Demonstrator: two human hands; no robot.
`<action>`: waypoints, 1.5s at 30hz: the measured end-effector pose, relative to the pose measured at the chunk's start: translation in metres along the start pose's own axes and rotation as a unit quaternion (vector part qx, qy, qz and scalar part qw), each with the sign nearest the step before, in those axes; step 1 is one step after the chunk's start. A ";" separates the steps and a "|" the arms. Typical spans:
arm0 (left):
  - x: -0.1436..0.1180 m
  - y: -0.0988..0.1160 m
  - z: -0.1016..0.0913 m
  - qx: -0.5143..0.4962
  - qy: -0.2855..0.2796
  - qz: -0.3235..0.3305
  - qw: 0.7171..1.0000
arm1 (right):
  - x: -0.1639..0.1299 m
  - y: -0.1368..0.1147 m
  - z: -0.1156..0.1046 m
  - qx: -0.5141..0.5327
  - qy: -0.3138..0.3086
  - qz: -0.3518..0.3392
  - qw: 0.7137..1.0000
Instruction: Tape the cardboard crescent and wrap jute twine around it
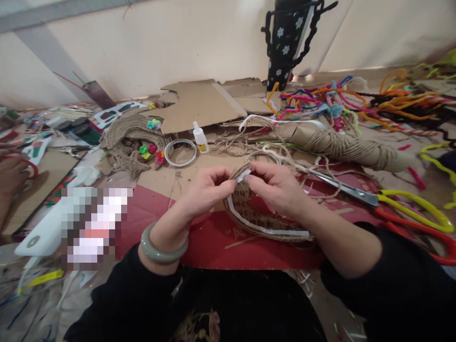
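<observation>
Right now left hand (204, 187) and right hand (276, 187) both pinch the top of a twine-wrapped ring (263, 228), held over red card (213, 242); scissors (392, 204) lie just right, glue bottle (200, 137) and tape roll (180, 152) beyond

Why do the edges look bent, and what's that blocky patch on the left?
Head view: the wide lens bows the wall and stretches the scissors at the rim; the pixelated block is deliberate masking; both hands, left hand and right hand, sit sharp and evenly lit.
</observation>
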State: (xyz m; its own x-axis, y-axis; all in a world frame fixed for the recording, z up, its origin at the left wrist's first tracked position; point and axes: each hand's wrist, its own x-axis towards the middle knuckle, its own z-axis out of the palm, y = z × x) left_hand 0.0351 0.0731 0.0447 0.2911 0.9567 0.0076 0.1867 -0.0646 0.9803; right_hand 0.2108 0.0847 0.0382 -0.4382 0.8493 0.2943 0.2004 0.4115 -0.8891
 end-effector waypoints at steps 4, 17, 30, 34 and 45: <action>-0.001 0.000 0.001 -0.016 0.000 -0.019 1.000 | -0.001 0.000 0.000 0.001 -0.005 0.003 1.000; 0.001 -0.002 -0.007 -0.023 0.009 -0.003 1.000 | 0.001 -0.001 -0.007 0.064 0.014 0.040 0.997; -0.002 0.003 0.001 -0.043 -0.008 -0.009 0.999 | 0.002 0.003 0.001 0.133 0.013 0.101 0.986; -0.003 0.002 0.001 -0.044 -0.006 -0.011 0.999 | 0.004 0.001 0.003 0.174 0.019 0.123 0.977; -0.001 0.004 0.001 -0.087 0.004 -0.031 0.996 | 0.004 0.002 0.003 0.143 0.046 0.116 0.982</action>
State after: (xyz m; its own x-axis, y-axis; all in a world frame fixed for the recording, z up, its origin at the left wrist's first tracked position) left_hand 0.0363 0.0717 0.0481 0.2757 0.9597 -0.0537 0.0381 0.0449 0.9983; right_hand 0.2066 0.0881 0.0364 -0.3263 0.9409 0.0911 0.0247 0.1048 -0.9942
